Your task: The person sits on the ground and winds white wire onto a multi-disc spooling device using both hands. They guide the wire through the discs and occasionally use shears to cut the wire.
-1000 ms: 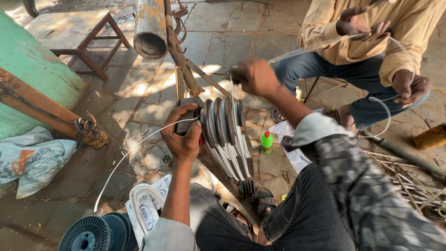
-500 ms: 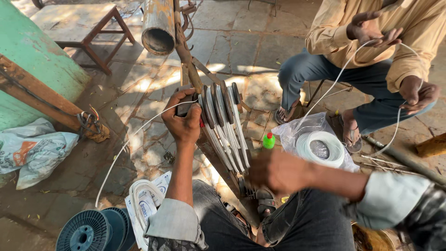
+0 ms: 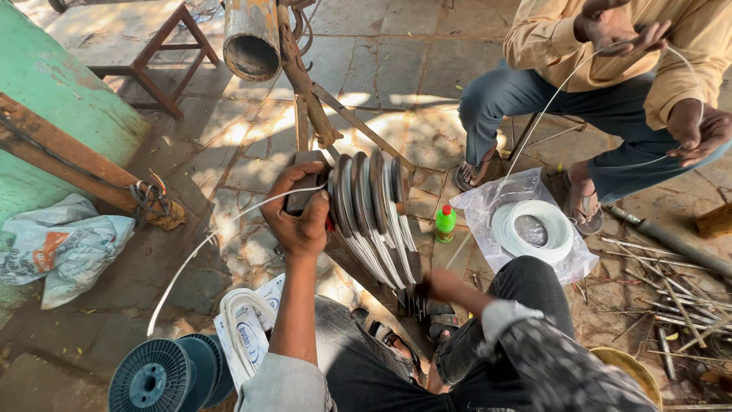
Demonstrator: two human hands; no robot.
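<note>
Left hand (image 3: 301, 217), frame centre, grip pressed around the dark block beside the winding former (image 3: 374, 206), white wire (image 3: 206, 244) under the thumb. Right hand (image 3: 442, 286), lower centre, at the former's base; grip cannot tell. Risk: a slackened thumb could let turns slip between grooves; co-worker's wire (image 3: 557, 91), upper right, may snag.

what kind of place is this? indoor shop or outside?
Looks like an open-air workshop yard, probably for winding wire: sunlit stone paving, a rusty metal frame carrying a stepped winding former with white wire, empty blue spools on the ground, and metal rod scrap lying nearby.
</note>
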